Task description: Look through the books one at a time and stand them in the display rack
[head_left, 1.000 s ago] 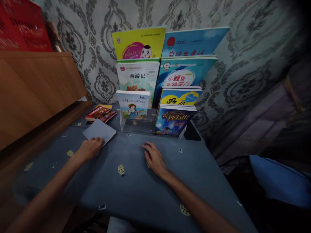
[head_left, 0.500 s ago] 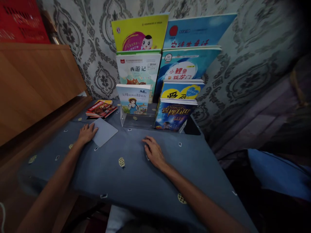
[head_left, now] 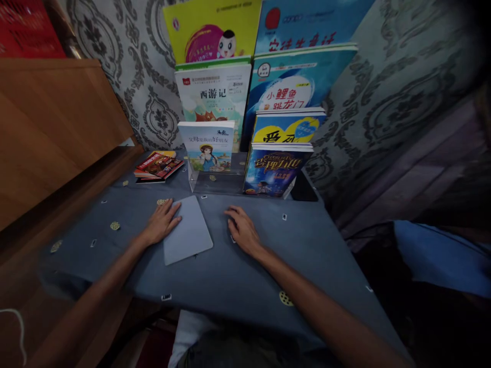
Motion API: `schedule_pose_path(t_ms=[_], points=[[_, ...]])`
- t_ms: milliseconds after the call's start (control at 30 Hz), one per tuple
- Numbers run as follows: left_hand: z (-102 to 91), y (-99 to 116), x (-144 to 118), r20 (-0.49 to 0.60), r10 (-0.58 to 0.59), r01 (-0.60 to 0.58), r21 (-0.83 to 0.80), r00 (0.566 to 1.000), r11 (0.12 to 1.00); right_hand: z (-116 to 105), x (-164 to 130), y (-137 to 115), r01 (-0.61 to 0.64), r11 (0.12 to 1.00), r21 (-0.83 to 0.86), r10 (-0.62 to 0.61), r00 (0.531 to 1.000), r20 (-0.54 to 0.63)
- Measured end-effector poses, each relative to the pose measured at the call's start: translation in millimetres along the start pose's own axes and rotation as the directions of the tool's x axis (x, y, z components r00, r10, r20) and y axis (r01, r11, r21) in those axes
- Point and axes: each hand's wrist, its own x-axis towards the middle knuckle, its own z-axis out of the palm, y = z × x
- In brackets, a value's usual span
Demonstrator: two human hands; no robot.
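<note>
A thin grey-blue book lies flat on the dark blue tablecloth, in front of me. My left hand rests palm down on its left edge, fingers spread. My right hand lies flat on the cloth just right of the book, holding nothing. Behind them stands a clear tiered rack with several children's books upright; the nearest are a pale book with a girl and a dark blue starry one.
A small stack of red-covered books lies at the back left of the table. A wooden cabinet borders the left side. Patterned wallpaper rises behind the rack. Something blue sits low at the right.
My left hand has slid the grey-blue book from the back left toward the middle of the table and turned it. My right hand has stayed in place. The camera has tilted down.
</note>
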Motion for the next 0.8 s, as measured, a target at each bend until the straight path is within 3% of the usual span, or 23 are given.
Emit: schedule_pose_path(t_ms=[300, 567, 700, 800], points=[[5.0, 60.1, 17.5, -0.03, 0.233, -0.234, -0.079, 0.972, 0.969, -7.7, -0.3, -13.3, 0.051, 0.998, 0.027, -0.05, 0.998, -0.026], [16.9, 114.3, 51.3, -0.133, 0.382, -0.402, -0.193, 0.915, 0.895, -10.7, 1.0, -20.6, 0.233, 0.972, -0.039, -0.233, 0.972, -0.008], [20.9, 128.1, 55.7, -0.285, 0.315, -0.392, -0.276, 0.905, 0.878, -14.1, 1.3, -15.2, 0.208, 0.967, -0.15, -0.2, 0.978, 0.065], [18.3, 129.7, 53.4, -0.354, 0.223, -0.332, -0.285, 0.908, 0.899, -16.0, 0.3, -16.5, 0.172, 0.954, -0.245, -0.127, 0.973, 0.19]])
